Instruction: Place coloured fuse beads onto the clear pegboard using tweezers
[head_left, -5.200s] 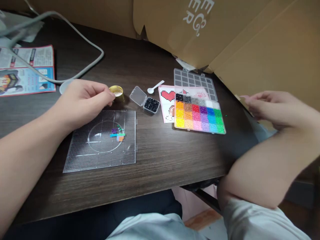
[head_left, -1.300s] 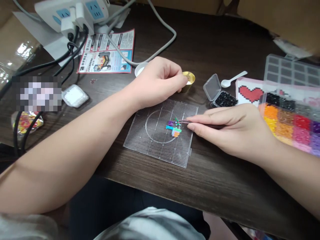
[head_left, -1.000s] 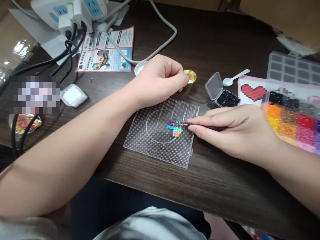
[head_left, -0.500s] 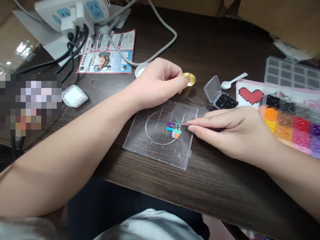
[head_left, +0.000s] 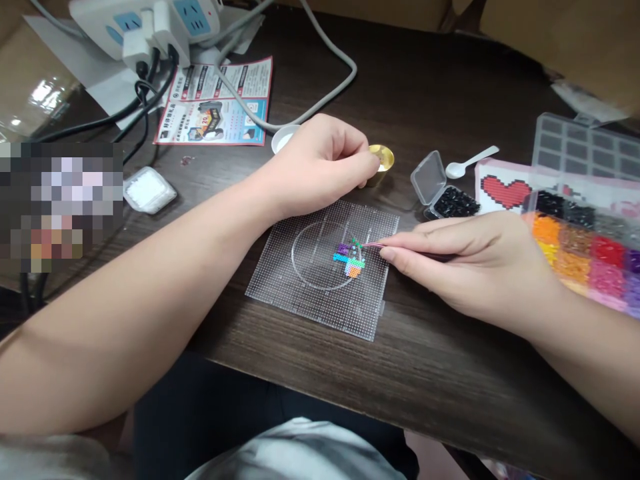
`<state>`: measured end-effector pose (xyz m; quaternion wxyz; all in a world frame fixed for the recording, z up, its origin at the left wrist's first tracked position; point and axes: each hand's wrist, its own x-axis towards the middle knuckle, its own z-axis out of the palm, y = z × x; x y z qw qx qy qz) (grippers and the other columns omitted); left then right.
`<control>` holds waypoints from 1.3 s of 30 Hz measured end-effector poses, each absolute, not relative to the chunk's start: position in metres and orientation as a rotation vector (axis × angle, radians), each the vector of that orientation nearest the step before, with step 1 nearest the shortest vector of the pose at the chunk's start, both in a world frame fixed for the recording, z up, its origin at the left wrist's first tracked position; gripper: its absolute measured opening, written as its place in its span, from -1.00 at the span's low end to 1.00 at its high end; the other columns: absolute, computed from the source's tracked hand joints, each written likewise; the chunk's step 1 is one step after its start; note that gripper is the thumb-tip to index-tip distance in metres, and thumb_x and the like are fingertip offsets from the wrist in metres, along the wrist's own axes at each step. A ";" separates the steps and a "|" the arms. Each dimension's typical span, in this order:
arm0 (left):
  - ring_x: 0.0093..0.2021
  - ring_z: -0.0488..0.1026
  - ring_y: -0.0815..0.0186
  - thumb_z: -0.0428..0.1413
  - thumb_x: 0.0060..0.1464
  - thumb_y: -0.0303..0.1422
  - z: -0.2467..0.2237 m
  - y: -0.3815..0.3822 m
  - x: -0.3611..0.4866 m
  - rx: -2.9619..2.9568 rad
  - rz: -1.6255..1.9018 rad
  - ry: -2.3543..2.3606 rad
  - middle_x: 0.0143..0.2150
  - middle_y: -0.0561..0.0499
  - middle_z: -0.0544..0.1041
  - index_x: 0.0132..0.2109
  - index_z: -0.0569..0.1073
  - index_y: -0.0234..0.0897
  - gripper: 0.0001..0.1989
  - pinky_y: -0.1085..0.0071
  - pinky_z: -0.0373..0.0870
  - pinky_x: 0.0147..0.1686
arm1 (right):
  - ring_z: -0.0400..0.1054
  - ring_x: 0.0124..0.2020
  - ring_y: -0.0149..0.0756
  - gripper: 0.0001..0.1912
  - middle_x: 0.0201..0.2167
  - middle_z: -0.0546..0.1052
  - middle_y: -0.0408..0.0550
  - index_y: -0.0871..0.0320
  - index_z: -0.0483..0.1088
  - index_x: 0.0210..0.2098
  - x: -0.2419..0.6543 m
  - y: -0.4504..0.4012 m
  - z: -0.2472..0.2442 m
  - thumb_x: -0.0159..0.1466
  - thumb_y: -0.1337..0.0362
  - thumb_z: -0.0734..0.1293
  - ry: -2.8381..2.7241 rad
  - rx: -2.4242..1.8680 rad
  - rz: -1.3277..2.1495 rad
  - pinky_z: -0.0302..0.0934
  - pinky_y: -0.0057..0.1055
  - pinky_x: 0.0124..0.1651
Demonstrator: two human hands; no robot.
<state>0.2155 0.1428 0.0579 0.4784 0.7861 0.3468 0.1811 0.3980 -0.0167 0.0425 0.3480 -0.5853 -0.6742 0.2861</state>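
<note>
A clear square pegboard (head_left: 280, 267) with a ring outline lies on the dark table. Small fuse beads (head_left: 350, 260) in purple, blue, green and orange sit on its right half. My right hand (head_left: 465, 267) pinches thin tweezers (head_left: 415, 249), whose tips are at the green beads near the upper edge of the patch. Whether a bead is between the tips is too small to tell. Beyond the board, my left hand (head_left: 330, 153) is closed at the near side of a small gold cup (head_left: 383, 159), its thumb and finger at the rim.
Right of the board are an open clear case of black beads (head_left: 453, 201), a white spoon (head_left: 470, 163), a heart pattern sheet (head_left: 505, 190) and a divided bead box (head_left: 575, 257). A power strip (head_left: 150, 27), cables, a leaflet (head_left: 215, 107) and a white-filled case (head_left: 150, 190) lie left.
The tweezer tips have shifted slightly up and to the right among the green beads. My left hand stays at the gold cup. The whole view has shifted a little.
</note>
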 end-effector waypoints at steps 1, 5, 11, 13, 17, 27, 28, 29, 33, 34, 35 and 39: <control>-0.51 0.15 0.54 0.14 0.33 -0.41 0.058 0.143 0.215 1.918 0.440 0.845 -0.57 0.15 0.25 -0.44 0.43 -0.32 -0.68 0.43 0.00 -0.38 | 0.73 -0.36 -0.21 -0.77 -0.27 0.81 -0.16 -0.10 0.85 -0.16 0.398 -0.017 0.043 0.43 0.37 0.53 -1.740 -1.525 0.747 0.58 -0.38 -0.43; -0.52 0.14 0.54 0.13 0.31 -0.41 0.057 0.143 0.216 1.909 0.447 0.837 -0.58 0.15 0.24 -0.46 0.42 -0.32 -0.68 0.44 -0.02 -0.39 | 0.73 -0.34 -0.22 -0.77 -0.24 0.82 -0.16 -0.09 0.86 -0.13 0.397 -0.017 0.041 0.43 0.36 0.53 -1.724 -1.541 0.731 0.57 -0.39 -0.43; -0.55 0.11 0.54 0.15 0.27 -0.44 0.056 0.142 0.216 1.875 0.472 0.827 -0.61 0.15 0.22 -0.50 0.41 -0.31 -0.68 0.44 -0.05 -0.44 | 0.74 -0.34 -0.22 -0.78 -0.24 0.82 -0.16 -0.07 0.86 -0.12 0.396 -0.017 0.040 0.42 0.36 0.53 -1.743 -1.530 0.711 0.58 -0.41 -0.40; -0.55 0.13 0.54 0.15 0.27 -0.44 0.056 0.143 0.216 1.874 0.472 0.823 -0.61 0.15 0.24 -0.49 0.42 -0.30 -0.68 0.44 -0.04 -0.45 | 0.74 -0.34 -0.22 -0.78 -0.25 0.82 -0.16 -0.08 0.86 -0.13 0.396 -0.016 0.040 0.42 0.36 0.53 -1.746 -1.541 0.705 0.59 -0.40 -0.40; -0.54 0.13 0.55 0.14 0.29 -0.45 0.057 0.142 0.216 1.885 0.463 0.823 -0.58 0.15 0.23 -0.49 0.41 -0.31 -0.67 0.43 -0.02 -0.44 | 0.75 -0.32 -0.19 -0.79 -0.24 0.82 -0.16 -0.09 0.86 -0.13 0.397 -0.017 0.040 0.44 0.34 0.54 -1.760 -1.553 0.707 0.61 -0.39 -0.39; -0.52 0.11 0.47 0.17 0.29 -0.46 0.054 0.144 0.216 1.877 0.482 0.778 -0.58 0.13 0.22 -0.52 0.35 -0.25 -0.62 0.32 -0.04 -0.42 | 0.73 -0.35 -0.20 -0.79 -0.25 0.82 -0.14 -0.06 0.86 -0.11 0.396 -0.015 0.040 0.43 0.35 0.54 -1.770 -1.548 0.694 0.59 -0.38 -0.40; -0.52 0.11 0.47 0.17 0.29 -0.46 0.054 0.144 0.216 1.873 0.484 0.776 -0.59 0.13 0.22 -0.52 0.36 -0.25 -0.62 0.32 -0.04 -0.42 | 0.73 -0.35 -0.20 -0.79 -0.25 0.82 -0.14 -0.07 0.86 -0.11 0.396 -0.015 0.040 0.43 0.35 0.54 -1.769 -1.549 0.702 0.60 -0.38 -0.39; -0.52 0.10 0.47 0.16 0.29 -0.46 0.054 0.143 0.217 1.870 0.487 0.774 -0.59 0.13 0.22 -0.53 0.36 -0.25 -0.62 0.31 -0.04 -0.42 | 0.73 -0.34 -0.20 -0.79 -0.25 0.82 -0.15 -0.07 0.86 -0.11 0.395 -0.015 0.040 0.44 0.35 0.53 -1.768 -1.550 0.708 0.60 -0.37 -0.39; -0.54 0.08 0.49 0.15 0.31 -0.49 0.056 0.142 0.217 1.869 0.466 0.786 -0.61 0.15 0.20 -0.53 0.37 -0.26 -0.60 0.33 -0.07 -0.43 | 0.73 -0.34 -0.22 -0.79 -0.24 0.82 -0.16 -0.07 0.86 -0.12 0.395 -0.016 0.040 0.44 0.35 0.53 -1.770 -1.547 0.709 0.59 -0.38 -0.38; -0.54 0.08 0.50 0.15 0.31 -0.49 0.056 0.142 0.218 1.868 0.463 0.790 -0.62 0.15 0.20 -0.53 0.38 -0.26 -0.60 0.33 -0.07 -0.44 | 0.72 -0.34 -0.22 -0.79 -0.24 0.82 -0.16 -0.07 0.86 -0.11 0.395 -0.016 0.040 0.44 0.35 0.53 -1.773 -1.547 0.704 0.59 -0.39 -0.38; -0.54 0.08 0.49 0.15 0.32 -0.48 0.056 0.142 0.218 1.867 0.460 0.790 -0.62 0.15 0.20 -0.53 0.38 -0.25 -0.60 0.34 -0.07 -0.44 | 0.72 -0.35 -0.23 -0.79 -0.24 0.82 -0.16 -0.06 0.86 -0.11 0.395 -0.017 0.040 0.44 0.35 0.53 -1.775 -1.546 0.697 0.58 -0.40 -0.39; -0.52 0.11 0.46 0.18 0.31 -0.46 0.055 0.144 0.218 1.877 0.467 0.778 -0.62 0.13 0.23 -0.52 0.38 -0.24 -0.61 0.32 -0.05 -0.44 | 0.72 -0.34 -0.23 -0.79 -0.24 0.82 -0.15 -0.06 0.86 -0.10 0.395 -0.018 0.038 0.44 0.35 0.54 -1.782 -1.541 0.671 0.57 -0.40 -0.38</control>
